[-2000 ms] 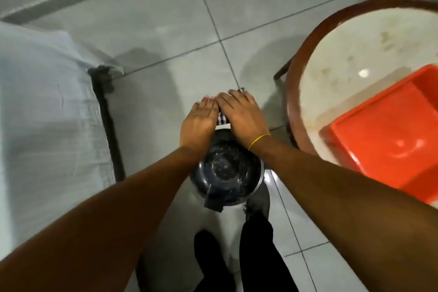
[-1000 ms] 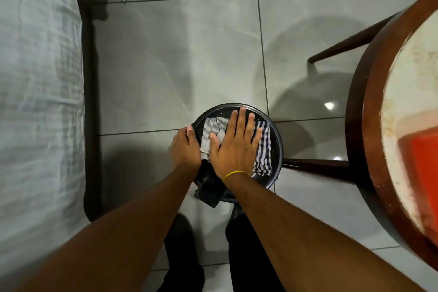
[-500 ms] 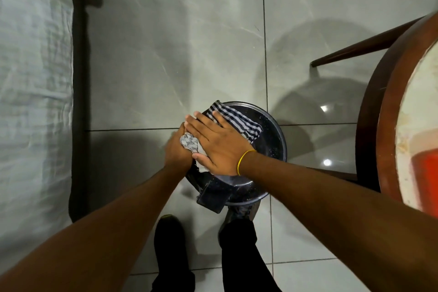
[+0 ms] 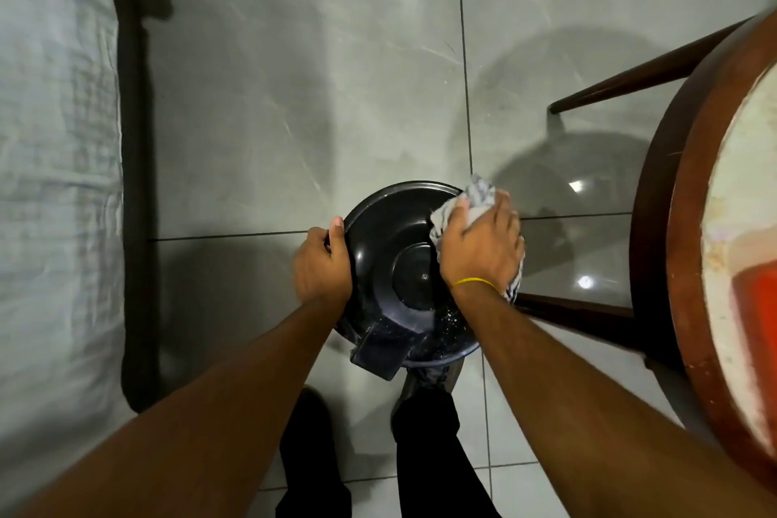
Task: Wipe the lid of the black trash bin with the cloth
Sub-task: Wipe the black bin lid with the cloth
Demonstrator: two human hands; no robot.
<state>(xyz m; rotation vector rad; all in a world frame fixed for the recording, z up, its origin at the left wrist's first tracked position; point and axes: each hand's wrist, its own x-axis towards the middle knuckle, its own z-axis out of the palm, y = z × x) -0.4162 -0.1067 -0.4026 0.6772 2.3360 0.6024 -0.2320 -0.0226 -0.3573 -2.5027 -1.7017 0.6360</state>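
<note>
2 hands on the bin, seen from above. Floor [image 4: 294,97] is glossy grey tile with dark grout lines. Bed with pale wrinkled sheet [image 4: 50,139] runs down the left; dark bed frame [image 4: 134,181] along its edge. Round wooden table [image 4: 689,189] at right, pale worn top, orange tray [image 4: 757,307] on it, mostly cut off by the edge. Black trash bin [image 4: 403,332] stands on the floor between bed and table, just far of the person's feet; lid [image 4: 391,240] closed, white specks on its near part.

Left hand [image 4: 321,265] curled around the lid's left rim, thumb on top, gripping it. Right hand [image 4: 481,248], yellow band [image 4: 473,282] at the wrist, pressed flat with fingers loosely spread over the bunched striped cloth [image 4: 477,196] on the lid's far-right edge.

Versus 0.5 s ago: right hand and cloth have gone from the left side of the lid to the right; cloth more crumpled. Left hand holds the same rim spot.
</note>
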